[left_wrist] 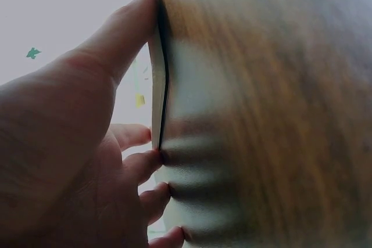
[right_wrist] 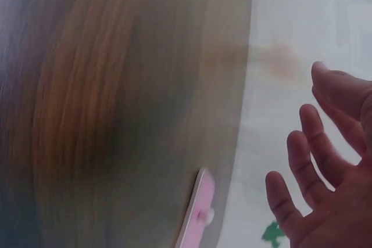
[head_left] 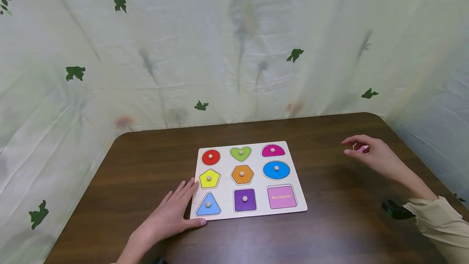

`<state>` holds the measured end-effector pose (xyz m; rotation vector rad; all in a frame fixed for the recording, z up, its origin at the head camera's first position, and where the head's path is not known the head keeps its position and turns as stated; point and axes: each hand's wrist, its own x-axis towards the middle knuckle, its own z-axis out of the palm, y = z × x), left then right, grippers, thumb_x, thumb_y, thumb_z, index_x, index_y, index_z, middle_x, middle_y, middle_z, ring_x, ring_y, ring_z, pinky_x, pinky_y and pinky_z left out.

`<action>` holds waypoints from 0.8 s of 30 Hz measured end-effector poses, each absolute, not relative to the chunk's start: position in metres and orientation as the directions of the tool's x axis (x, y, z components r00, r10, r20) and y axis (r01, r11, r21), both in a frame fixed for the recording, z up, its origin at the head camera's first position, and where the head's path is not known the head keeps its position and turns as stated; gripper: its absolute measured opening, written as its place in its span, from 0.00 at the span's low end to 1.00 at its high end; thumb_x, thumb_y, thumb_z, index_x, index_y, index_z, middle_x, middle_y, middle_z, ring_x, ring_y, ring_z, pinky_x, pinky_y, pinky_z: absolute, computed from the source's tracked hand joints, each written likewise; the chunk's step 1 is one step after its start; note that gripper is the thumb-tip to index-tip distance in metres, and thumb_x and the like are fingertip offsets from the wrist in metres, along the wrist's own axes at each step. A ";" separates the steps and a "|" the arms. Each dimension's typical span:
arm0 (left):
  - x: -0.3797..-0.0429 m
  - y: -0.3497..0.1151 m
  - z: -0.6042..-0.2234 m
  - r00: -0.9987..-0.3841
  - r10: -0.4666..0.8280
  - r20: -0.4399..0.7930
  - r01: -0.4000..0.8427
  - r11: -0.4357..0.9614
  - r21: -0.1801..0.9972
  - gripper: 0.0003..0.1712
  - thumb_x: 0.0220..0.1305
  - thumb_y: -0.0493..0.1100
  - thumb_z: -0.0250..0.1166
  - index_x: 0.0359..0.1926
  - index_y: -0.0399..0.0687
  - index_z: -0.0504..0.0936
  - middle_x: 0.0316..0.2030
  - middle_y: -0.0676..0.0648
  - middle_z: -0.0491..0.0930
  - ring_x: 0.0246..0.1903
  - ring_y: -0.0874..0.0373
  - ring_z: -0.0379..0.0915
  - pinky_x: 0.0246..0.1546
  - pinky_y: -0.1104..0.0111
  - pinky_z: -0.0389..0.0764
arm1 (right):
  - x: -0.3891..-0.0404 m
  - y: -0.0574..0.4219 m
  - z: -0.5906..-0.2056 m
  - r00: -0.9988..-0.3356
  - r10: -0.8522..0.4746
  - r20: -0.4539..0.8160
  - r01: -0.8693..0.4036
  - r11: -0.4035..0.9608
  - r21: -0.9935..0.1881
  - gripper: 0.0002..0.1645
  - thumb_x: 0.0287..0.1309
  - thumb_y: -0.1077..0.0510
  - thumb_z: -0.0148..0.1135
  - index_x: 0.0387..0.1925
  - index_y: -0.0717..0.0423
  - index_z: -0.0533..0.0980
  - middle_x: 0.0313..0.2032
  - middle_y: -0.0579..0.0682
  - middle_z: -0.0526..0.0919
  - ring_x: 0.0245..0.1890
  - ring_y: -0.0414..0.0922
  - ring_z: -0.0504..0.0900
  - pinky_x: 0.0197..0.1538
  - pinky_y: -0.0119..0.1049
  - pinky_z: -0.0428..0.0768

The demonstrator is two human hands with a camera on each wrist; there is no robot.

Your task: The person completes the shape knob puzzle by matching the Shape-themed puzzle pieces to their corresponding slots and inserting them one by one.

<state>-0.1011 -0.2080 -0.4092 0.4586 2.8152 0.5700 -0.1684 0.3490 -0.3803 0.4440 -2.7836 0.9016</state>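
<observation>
A white shape puzzle board (head_left: 225, 182) lies on the table. My left hand (head_left: 170, 211) rests at its left edge, fingers spread and the thumb at the near corner. In the left wrist view the thumb (left_wrist: 131, 24) touches the board's edge (left_wrist: 157, 85). Over the table on the right hovers my right hand (head_left: 379, 156), fingers loosely bent. A pink knobbed puzzle piece (right_wrist: 200, 210) lies on the table below it, apart from the fingers in the right wrist view. The head view shows only part of this pink piece (head_left: 363, 149), behind the hand.
Several coloured knobbed pieces sit in the board, among them a red circle (head_left: 211, 157), a blue oval (head_left: 276, 170) and a purple square (head_left: 244, 200). The pink rectangular recess (head_left: 282, 197) shows printed lettering and holds no piece. Leaf-patterned cloth (head_left: 220, 52) hangs behind the brown table (head_left: 146, 162).
</observation>
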 end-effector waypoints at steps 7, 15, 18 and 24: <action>-0.102 -0.208 -0.409 -0.924 0.344 -0.165 0.252 0.875 0.414 0.63 0.47 0.73 0.69 0.76 0.49 0.56 0.76 0.45 0.51 0.74 0.42 0.41 0.68 0.39 0.49 | -0.171 0.376 -0.386 -0.945 -0.201 0.259 -0.314 0.780 -0.542 0.15 0.61 0.58 0.68 0.49 0.56 0.80 0.34 0.48 0.82 0.32 0.39 0.75 0.31 0.28 0.76; -0.101 -0.208 -0.410 -0.924 0.344 -0.165 0.250 0.873 0.418 0.63 0.48 0.73 0.70 0.76 0.49 0.56 0.76 0.45 0.51 0.74 0.42 0.41 0.67 0.38 0.49 | -0.179 0.400 -0.392 -0.956 -0.172 0.236 -0.277 0.793 -0.543 0.15 0.60 0.61 0.68 0.48 0.60 0.80 0.40 0.57 0.81 0.31 0.41 0.74 0.28 0.31 0.75; -0.100 -0.208 -0.410 -0.925 0.345 -0.162 0.252 0.872 0.419 0.63 0.48 0.73 0.69 0.76 0.49 0.56 0.76 0.45 0.51 0.74 0.42 0.41 0.67 0.38 0.49 | -0.183 0.408 -0.396 -0.965 -0.162 0.204 -0.250 0.801 -0.545 0.16 0.61 0.60 0.67 0.50 0.61 0.79 0.42 0.61 0.80 0.32 0.43 0.76 0.28 0.31 0.76; -0.100 -0.208 -0.411 -0.925 0.344 -0.160 0.252 0.872 0.420 0.63 0.48 0.73 0.69 0.76 0.49 0.56 0.76 0.45 0.51 0.74 0.42 0.41 0.67 0.38 0.49 | -0.192 0.418 -0.404 -0.983 -0.131 0.132 -0.183 0.818 -0.546 0.19 0.64 0.57 0.65 0.52 0.64 0.77 0.45 0.66 0.79 0.37 0.51 0.76 0.28 0.31 0.76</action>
